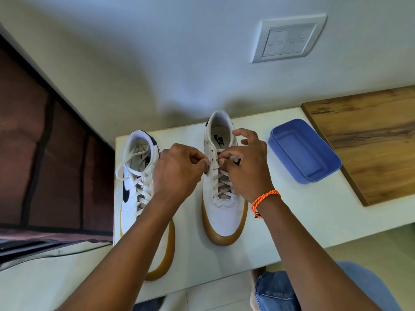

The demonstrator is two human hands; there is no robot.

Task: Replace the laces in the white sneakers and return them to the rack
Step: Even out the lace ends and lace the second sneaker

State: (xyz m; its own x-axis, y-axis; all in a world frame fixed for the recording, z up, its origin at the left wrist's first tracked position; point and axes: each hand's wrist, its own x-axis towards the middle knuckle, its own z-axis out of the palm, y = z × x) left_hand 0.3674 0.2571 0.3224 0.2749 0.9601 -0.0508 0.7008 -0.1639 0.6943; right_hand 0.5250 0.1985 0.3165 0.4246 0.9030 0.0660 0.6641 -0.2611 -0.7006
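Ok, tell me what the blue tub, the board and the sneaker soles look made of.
Tub: likely plastic, smooth matte blue, moulded rounded corners.
Board: wood or wood-look laminate; brown grain streaks, satin finish.
Soles: probably gum rubber, tan with a slight sheen.

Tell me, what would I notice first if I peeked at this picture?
Two hands meet in the middle: the left hand and right hand pinch a lace at the right sneaker. The left sneaker lies beside it on the white table, and a blue tub sits farther right.
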